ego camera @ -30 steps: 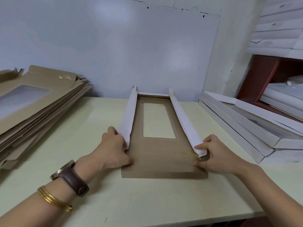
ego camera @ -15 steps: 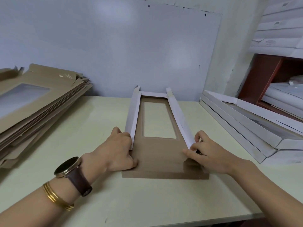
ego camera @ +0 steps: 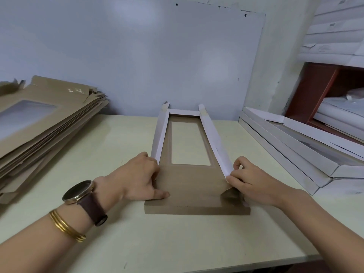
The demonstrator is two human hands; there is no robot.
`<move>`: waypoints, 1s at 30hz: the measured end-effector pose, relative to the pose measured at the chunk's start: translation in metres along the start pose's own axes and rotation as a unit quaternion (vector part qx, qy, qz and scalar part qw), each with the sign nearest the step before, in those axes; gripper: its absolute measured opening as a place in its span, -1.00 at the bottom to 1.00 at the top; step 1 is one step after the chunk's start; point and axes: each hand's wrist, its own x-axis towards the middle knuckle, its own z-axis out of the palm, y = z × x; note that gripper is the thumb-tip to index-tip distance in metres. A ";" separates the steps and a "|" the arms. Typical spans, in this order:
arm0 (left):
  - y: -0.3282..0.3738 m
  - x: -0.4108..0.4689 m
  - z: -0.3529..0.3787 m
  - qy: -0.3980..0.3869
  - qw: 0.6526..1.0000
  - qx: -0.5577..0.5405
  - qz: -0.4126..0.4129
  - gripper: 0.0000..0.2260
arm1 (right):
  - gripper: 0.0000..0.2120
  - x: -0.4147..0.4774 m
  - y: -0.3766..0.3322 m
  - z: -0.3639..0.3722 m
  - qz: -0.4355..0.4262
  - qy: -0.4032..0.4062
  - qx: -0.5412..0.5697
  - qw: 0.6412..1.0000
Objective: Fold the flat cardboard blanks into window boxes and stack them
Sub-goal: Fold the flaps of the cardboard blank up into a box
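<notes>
Our left hand (ego camera: 137,174) grips the left wall (ego camera: 159,134) of the blank (ego camera: 189,186), our right hand (ego camera: 254,180) pinches the right wall (ego camera: 214,140); we should raise both evenly along the creases

The brown rectangular cardboard blank (ego camera: 189,184) shows white on the inner faces of its 2 side flaps (ego camera: 160,134). The surface (ego camera: 177,243) is pale cream-yellow. The stack of flat kraft blanks (ego camera: 49,125) is tan; the folded cardboard boxes (ego camera: 295,154) are white. The wall panel (ego camera: 157,56) is pale blue-grey, the wooden shelf (ego camera: 315,91) red-brown.
</notes>
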 end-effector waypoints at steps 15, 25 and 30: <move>-0.006 -0.007 -0.032 -0.152 0.973 -0.168 -0.042 -0.67 | -0.62 -0.005 0.002 -0.022 -0.027 -0.130 -0.006 0.991; -0.008 0.003 -0.047 -0.245 0.960 -0.132 -0.040 -0.59 | -0.75 -0.002 0.004 -0.024 -0.046 -0.112 0.022 0.992; -0.016 0.007 -0.042 -0.229 0.960 -0.156 -0.021 -0.85 | -0.87 0.003 0.007 -0.020 -0.046 -0.103 -0.024 0.993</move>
